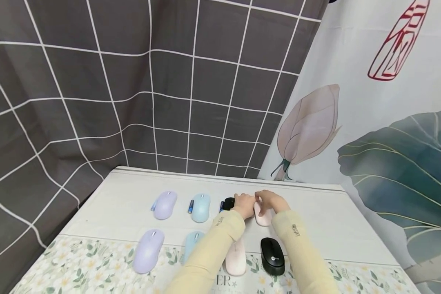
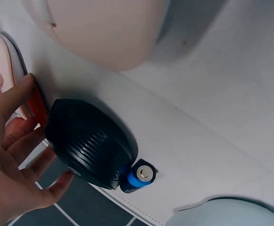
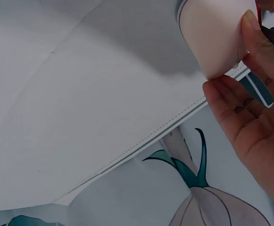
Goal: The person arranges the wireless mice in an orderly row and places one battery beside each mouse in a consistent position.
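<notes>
My left hand (image 1: 245,205) pinches a red battery (image 2: 37,107) between thumb and fingers, right beside the far pink mouse (image 1: 263,216). My right hand (image 1: 272,200) holds that pink mouse, its thumb on the near side and a fingertip at the rounded end, as the right wrist view shows. Just left of the red battery lies a black mouse (image 2: 87,141) with a ribbed end, and my left fingers reach along its side. A blue battery (image 2: 140,176) stands against that black mouse. In the head view my left hand partly hides the black mouse.
At the back left are a purple mouse (image 1: 165,205) and a light-blue mouse (image 1: 201,208), each with a battery alongside. A front row holds another purple mouse (image 1: 148,251), a light-blue one partly behind my sleeve, a pink mouse (image 1: 236,259) and a black mouse (image 1: 272,255).
</notes>
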A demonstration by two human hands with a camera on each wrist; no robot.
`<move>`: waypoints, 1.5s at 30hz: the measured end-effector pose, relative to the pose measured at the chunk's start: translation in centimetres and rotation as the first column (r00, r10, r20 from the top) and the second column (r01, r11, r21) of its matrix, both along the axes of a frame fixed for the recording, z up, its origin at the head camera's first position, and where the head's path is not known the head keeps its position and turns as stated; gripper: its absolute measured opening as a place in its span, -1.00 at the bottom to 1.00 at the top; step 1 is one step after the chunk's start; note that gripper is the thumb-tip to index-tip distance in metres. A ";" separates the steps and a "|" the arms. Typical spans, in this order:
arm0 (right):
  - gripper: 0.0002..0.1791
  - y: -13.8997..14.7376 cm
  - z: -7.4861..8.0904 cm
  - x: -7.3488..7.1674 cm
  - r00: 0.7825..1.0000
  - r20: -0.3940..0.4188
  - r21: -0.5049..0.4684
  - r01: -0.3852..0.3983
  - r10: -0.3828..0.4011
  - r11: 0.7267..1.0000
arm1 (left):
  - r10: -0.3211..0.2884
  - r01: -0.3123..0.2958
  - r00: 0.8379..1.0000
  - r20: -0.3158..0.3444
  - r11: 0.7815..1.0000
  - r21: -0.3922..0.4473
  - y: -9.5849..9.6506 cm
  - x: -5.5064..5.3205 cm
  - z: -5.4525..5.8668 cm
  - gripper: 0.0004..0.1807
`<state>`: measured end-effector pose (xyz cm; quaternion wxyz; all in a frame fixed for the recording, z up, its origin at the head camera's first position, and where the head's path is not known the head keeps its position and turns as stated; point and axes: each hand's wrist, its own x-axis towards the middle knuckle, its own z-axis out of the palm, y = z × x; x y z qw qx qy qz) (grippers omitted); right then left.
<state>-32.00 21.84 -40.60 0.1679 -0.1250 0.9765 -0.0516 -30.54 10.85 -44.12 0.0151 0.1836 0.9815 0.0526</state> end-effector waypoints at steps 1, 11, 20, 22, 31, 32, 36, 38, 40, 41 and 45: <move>-0.46 0.0 0.1 0.0 1.000 -0.003 0.005 -0.008 0.008 1.000 | 0.003 -0.003 1.000 -0.006 1.000 -0.004 0.0 0.0 0.1 -0.55; -0.38 0.2 1.1 0.8 0.998 0.034 0.038 -0.057 0.056 0.998 | -0.042 0.041 0.997 -0.061 0.999 -0.010 -0.1 0.5 0.3 -0.69; -0.36 1.9 2.5 2.3 0.979 0.101 -0.077 -0.168 0.175 0.983 | -0.082 0.084 0.990 -0.118 0.996 0.006 -0.5 2.3 0.2 -0.73; -0.41 2.7 3.0 2.6 0.976 0.102 -0.111 -0.179 0.190 0.978 | -0.078 0.083 0.988 -0.135 0.996 0.027 -0.4 2.8 0.2 -0.74; -0.71 7.3 3.9 4.2 0.967 -0.042 -0.272 -0.253 0.251 0.929 | -0.194 0.217 0.966 -0.169 0.967 0.133 0.4 6.2 1.9 -0.78; -0.72 7.9 3.9 4.5 0.965 -0.070 -0.282 -0.263 0.254 0.923 | -0.216 0.243 0.960 -0.179 0.959 0.143 0.6 6.7 2.2 -0.78; -0.76 10.6 3.4 5.6 0.959 -0.167 -0.303 -0.270 0.228 0.914 | -0.325 0.360 0.912 -0.249 0.927 0.109 1.5 8.6 2.6 -0.80; -0.77 11.9 2.9 6.3 0.958 -0.202 -0.296 -0.260 0.206 0.919 | -0.393 0.428 0.873 -0.288 0.901 0.069 2.0 9.6 2.6 -0.81; -0.79 13.1 2.5 7.0 0.956 -0.230 -0.280 -0.242 0.179 0.929 | -0.455 0.486 0.831 -0.319 0.874 0.020 2.4 10.5 2.4 -0.83; -0.79 13.7 2.3 7.4 0.955 -0.247 -0.269 -0.233 0.167 0.935 | -0.478 0.506 0.816 -0.325 0.862 0.005 2.6 10.9 2.3 -0.83; -0.81 15.8 1.5 8.7 0.944 -0.305 -0.245 -0.203 0.123 0.948 | -0.528 0.547 0.797 -0.292 0.837 -0.021 3.4 12.1 2.0 -0.82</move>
